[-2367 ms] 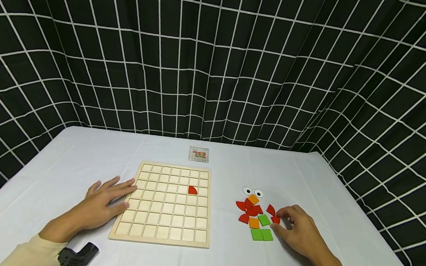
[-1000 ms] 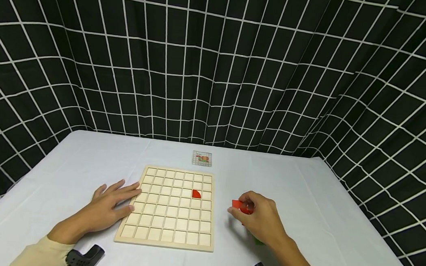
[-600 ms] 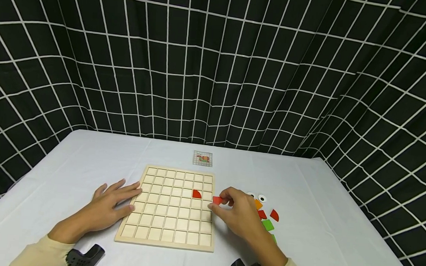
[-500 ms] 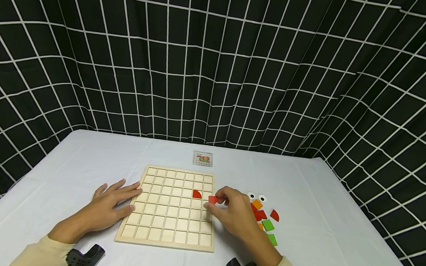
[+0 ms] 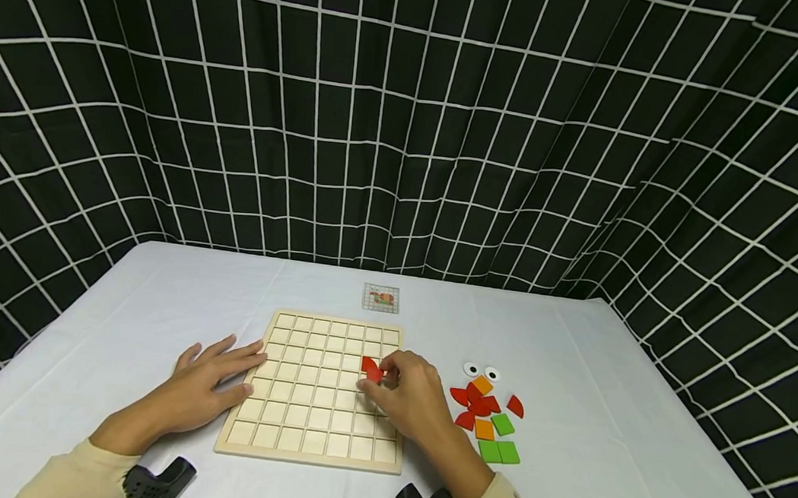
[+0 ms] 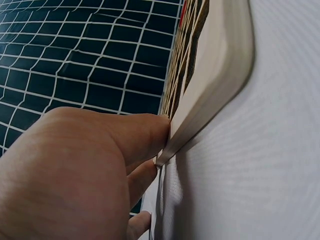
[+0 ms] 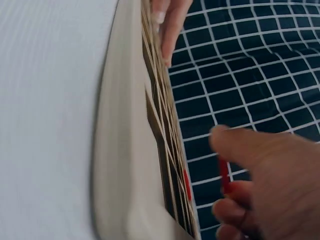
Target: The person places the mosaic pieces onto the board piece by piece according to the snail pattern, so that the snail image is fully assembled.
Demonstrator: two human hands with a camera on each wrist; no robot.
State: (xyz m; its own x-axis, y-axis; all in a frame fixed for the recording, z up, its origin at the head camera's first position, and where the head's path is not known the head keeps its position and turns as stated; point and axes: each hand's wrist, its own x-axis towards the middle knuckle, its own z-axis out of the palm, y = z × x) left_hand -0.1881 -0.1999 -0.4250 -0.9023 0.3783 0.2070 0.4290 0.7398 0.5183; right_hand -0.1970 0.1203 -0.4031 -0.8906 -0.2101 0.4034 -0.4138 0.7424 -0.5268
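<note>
A pale wooden grid board (image 5: 307, 457) lies on the white table, with a red quarter-circle tile (image 5: 367, 363) seated in one of its cells. My left hand (image 5: 202, 380) rests at the board's left edge, fingers spread, fingertips touching the rim. Over the right part of the board, my right hand (image 5: 412, 397) pinches another red quarter-circle tile (image 7: 224, 174) between thumb and fingers. In the head view this held tile overlaps the seated one, and fingers hide part of its outline. The right wrist view shows it apart from the board surface.
Right of the board lie loose red quarter-circle tiles (image 5: 480, 406), orange squares (image 5: 485, 430), green squares (image 5: 502, 424) and two white eye discs (image 5: 492, 374). A small picture card (image 5: 381, 298) lies behind the board. A black gridded curtain (image 5: 352, 124) surrounds the table.
My right hand picked a red quarter-circle tile from the loose pieces and carried it left, over the board's right edge, close to the seated tile. My left hand stayed at the board's edge.
</note>
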